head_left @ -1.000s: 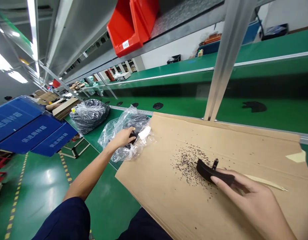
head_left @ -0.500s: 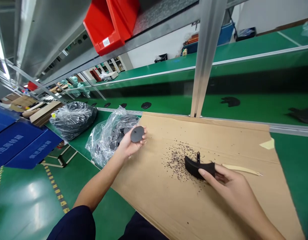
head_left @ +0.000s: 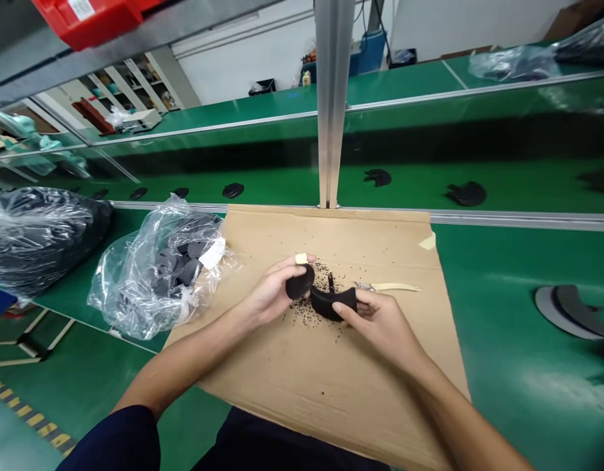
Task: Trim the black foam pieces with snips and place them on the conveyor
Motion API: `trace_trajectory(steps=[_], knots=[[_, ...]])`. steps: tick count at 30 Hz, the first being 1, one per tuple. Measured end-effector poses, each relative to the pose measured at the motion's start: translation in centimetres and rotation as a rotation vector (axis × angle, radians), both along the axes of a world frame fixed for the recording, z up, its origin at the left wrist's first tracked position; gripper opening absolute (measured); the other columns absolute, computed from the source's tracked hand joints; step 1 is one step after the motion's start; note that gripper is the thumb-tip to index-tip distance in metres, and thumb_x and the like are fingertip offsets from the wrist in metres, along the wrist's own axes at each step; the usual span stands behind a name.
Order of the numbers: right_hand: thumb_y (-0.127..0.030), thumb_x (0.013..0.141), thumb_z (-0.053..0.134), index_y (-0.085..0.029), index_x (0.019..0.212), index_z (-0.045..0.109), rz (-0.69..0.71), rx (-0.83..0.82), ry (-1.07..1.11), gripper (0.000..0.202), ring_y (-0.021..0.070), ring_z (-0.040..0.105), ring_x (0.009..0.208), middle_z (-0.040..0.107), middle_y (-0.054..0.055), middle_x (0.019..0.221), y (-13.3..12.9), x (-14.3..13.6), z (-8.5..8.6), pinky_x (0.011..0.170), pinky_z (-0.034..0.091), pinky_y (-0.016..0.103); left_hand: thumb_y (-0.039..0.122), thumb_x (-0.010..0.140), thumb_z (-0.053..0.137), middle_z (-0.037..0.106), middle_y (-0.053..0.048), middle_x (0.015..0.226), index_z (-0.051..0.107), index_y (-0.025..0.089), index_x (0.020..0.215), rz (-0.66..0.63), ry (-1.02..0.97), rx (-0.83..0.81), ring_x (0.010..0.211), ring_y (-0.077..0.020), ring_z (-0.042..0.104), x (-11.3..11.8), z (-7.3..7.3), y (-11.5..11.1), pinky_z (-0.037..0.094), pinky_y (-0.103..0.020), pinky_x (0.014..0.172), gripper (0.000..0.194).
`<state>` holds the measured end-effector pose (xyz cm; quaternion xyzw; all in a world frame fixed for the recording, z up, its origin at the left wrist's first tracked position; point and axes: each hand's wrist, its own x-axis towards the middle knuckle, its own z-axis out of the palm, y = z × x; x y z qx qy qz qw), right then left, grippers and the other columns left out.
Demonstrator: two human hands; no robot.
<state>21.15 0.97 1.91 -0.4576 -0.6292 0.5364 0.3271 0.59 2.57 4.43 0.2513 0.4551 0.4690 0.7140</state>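
Between the fingers and thumb of my left hand (head_left: 275,291) is a round black disc (head_left: 301,282), tilted on edge. A yellow wrap covers part of one finger. My right hand (head_left: 383,320) grips a curved black plastic part (head_left: 331,305) with a short post standing up from it. Disc and curved part are close together; I cannot tell whether they touch. Tiny black bits (head_left: 306,315) lie scattered beneath them on the cardboard sheet (head_left: 302,386). Just beyond my right hand lie nippers with cream handles (head_left: 395,287).
A clear plastic bag of black discs (head_left: 159,275) sits left of the cardboard, with a fuller bag (head_left: 42,229) farther left. A metal post (head_left: 330,104) rises behind the cardboard. Black parts (head_left: 469,193) lie along the green belt. Stacked curved pieces (head_left: 576,312) rest at right.
My left hand has brought the disc from beside the bag over to the curved part. My right hand still holds that part. The view has turned to the right.
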Motion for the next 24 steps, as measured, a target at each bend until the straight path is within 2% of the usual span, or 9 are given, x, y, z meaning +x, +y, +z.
trace_trajectory(steps=[3,8,11,14,18,24], knots=[[-0.051,0.082,0.068,-0.017,0.08,0.07,-0.021,-0.033,0.029,0.034,0.0167,0.061,0.065,0.067,0.003,0.071,0.0,0.1,-0.1,0.057,0.053,0.031,0.017,0.071,0.076,0.064,-0.001,0.087,0.068,0.018,0.104,0.029,0.106,0.139,0.076,-0.0105,0.062,-0.2,0.0,-0.4,0.053,-0.02,0.069,0.035],[-0.053,0.078,0.073,-0.016,0.079,0.071,0.014,-0.161,0.12,0.037,0.015,0.059,0.063,0.066,0.003,0.071,0.0,0.0,0.0,0.056,0.054,0.03,0.027,0.08,0.079,0.066,-0.001,0.091,0.063,0.019,0.094,0.09,0.336,0.508,0.084,-0.0121,0.064,0.0,-1.0,-1.5,0.053,-0.022,0.078,0.023],[-0.053,0.075,0.077,-0.016,0.081,0.071,0.029,-0.244,0.206,0.038,0.0132,0.059,0.063,0.066,0.003,0.075,-0.2,-0.2,0.4,0.055,0.054,0.027,0.028,0.086,0.074,0.066,-0.002,0.094,0.064,0.02,0.099,0.04,0.583,0.694,0.087,-0.0138,0.064,0.3,-1.8,-2.1,0.052,-0.024,0.08,0.018],[-0.054,0.073,0.078,-0.017,0.082,0.072,0.025,-0.288,0.227,0.039,0.0142,0.061,0.068,0.067,0.003,0.078,-0.4,-0.4,0.7,0.057,0.056,0.026,0.027,0.091,0.068,0.068,-0.005,0.101,0.068,0.021,0.113,-0.032,0.797,0.841,0.092,-0.0166,0.064,0.3,-2.5,-2.3,0.052,-0.027,0.083,0.023],[-0.055,0.073,0.078,-0.017,0.081,0.071,0.03,-0.325,0.215,0.04,0.0148,0.062,0.07,0.067,0.003,0.078,-0.5,-0.3,0.8,0.058,0.058,0.027,0.028,0.094,0.064,0.068,-0.007,0.1,0.068,0.022,0.12,-0.066,0.886,0.924,0.089,-0.0167,0.064,0.0,-3.2,-2.2,0.053,-0.027,0.078,0.027],[-0.056,0.08,0.072,-0.018,0.079,0.07,0.045,-0.302,0.158,0.039,0.0143,0.061,0.068,0.066,0.002,0.075,-0.5,-0.2,0.5,0.058,0.057,0.027,0.03,0.092,0.067,0.069,-0.005,0.094,0.07,0.021,0.114,-0.047,0.917,0.893,0.082,-0.015,0.065,-0.1,-3.7,-2.8,0.054,-0.024,0.07,0.024]])
